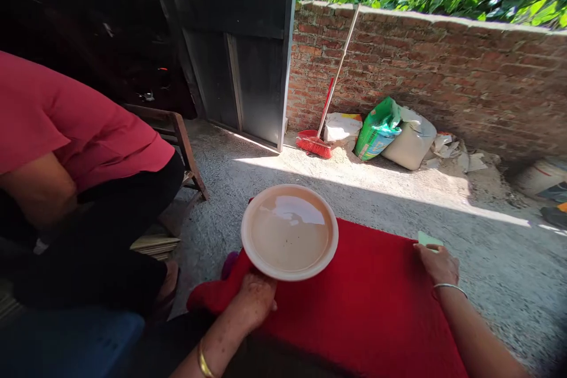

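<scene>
A pale basin (290, 269) of clear liquid, with a few dark specks at its bottom, sits level over the far left part of a red cloth surface (363, 301). My left hand (257, 301), with a gold bangle at the wrist, is closed at the basin's near rim; its fingertips are hidden under the basin. At the far right corner of the red cloth, my right hand (437, 263) pinches a pale green piece (429, 238), thin and flat, most of it covered by the fingers.
At left a person in a red shirt (84, 124) bends forward near a wooden chair (188, 153). A dark metal door (234, 59) stands ajar. Along the brick wall (420, 65) are a red broom (315, 144), a green sack (380, 129) and a pale sack (411, 140).
</scene>
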Tool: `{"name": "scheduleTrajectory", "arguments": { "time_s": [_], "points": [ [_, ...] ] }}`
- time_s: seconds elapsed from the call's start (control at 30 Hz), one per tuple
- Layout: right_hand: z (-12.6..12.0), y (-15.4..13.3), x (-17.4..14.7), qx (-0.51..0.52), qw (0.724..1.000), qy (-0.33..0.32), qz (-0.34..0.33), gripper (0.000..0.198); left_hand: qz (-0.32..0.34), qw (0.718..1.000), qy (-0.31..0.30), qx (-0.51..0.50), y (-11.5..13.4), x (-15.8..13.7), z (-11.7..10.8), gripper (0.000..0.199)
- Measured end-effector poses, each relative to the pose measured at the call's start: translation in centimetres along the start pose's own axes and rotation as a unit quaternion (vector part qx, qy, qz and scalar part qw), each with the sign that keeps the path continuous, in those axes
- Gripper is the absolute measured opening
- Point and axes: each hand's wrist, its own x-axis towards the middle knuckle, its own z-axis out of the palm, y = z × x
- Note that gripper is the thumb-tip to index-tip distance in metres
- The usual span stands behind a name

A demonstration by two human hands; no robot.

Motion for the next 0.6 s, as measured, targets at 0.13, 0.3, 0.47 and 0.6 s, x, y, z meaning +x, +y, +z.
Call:
{"name": "scheduleTrajectory", "arguments": {
  "time_s": [0.13,0.3,0.47,0.6],
  "points": [
    [5.8,-6.0,-6.2,0.037,0.99,-0.096,-0.097,0.046,-0.011,1.0,-0.015,0.01,0.1,0.3,-0.2,0.053],
    [9.2,-10.3,-14.0,0.096,0.955,-0.182,-0.214,0.037,-0.019,0.999,-0.012,0.03,0.6,0.1,-0.8,0.058],
    [5.9,-8.4,-14.1,0.073,0.972,-0.136,-0.176,0.048,-0.004,0.999,0.008,0.035,0.2,-0.3,-0.5,0.051],
    [5.2,-6.8,-18.2,0.049,0.973,-0.139,-0.176,0.045,0.007,0.998,0.02,0.065,-0.1,-0.4,-0.3,0.042]
  ]
}}
